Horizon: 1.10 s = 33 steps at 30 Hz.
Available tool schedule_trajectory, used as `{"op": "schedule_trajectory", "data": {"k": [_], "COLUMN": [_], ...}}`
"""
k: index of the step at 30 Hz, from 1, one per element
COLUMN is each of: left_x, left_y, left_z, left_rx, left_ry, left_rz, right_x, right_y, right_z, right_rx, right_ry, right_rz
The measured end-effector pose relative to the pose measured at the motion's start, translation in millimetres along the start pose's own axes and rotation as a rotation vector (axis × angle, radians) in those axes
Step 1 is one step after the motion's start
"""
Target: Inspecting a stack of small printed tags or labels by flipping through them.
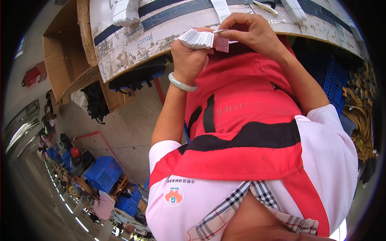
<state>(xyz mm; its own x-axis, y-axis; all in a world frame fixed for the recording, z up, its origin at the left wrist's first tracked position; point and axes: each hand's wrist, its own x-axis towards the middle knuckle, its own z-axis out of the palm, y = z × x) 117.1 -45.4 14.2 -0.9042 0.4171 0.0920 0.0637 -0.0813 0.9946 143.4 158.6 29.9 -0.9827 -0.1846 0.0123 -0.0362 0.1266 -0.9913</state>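
My left hand [189, 60] is closed around a thick stack of white paper slips [197, 39], held just off the edge of the worktable [132, 44]. A pale jade bangle [181, 83] sits on that wrist. My right hand [247, 30] pinches the top slip at the stack's right end, and a small pink tag [221, 44] hangs under its fingers. Below both hands hangs my red apron [245, 116] with black straps.
The worn table carries white strips [126, 12] and folded paper pieces. An open cardboard box [66, 56] stands at its left. A blue crate [331, 80] and woven brown material [364, 112] are at the right. Blue crates [103, 172] and other workers line the aisle lower left.
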Motion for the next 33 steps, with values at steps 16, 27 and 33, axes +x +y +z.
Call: {"op": "schedule_trajectory", "data": {"k": [16, 27, 33], "left_x": [-5.4, -9.0, -9.8], "left_y": [-7.8, -10.3, -13.4], "left_z": [2.7, 1.0, 1.2], "left_rx": [-0.108, -0.058, -0.007], "left_ry": [0.000, 0.005, -0.013], "left_rz": [-0.010, -0.028, 0.020], "right_x": [-2.0, -3.2, -6.5], "right_y": [0.5, 3.6, 6.2], "right_z": [-0.4, -1.9, -2.3], "right_rx": [0.008, -0.026, 0.011], "right_ry": [-0.093, -0.113, -0.095], "right_rz": [0.097, 0.127, 0.128]}}
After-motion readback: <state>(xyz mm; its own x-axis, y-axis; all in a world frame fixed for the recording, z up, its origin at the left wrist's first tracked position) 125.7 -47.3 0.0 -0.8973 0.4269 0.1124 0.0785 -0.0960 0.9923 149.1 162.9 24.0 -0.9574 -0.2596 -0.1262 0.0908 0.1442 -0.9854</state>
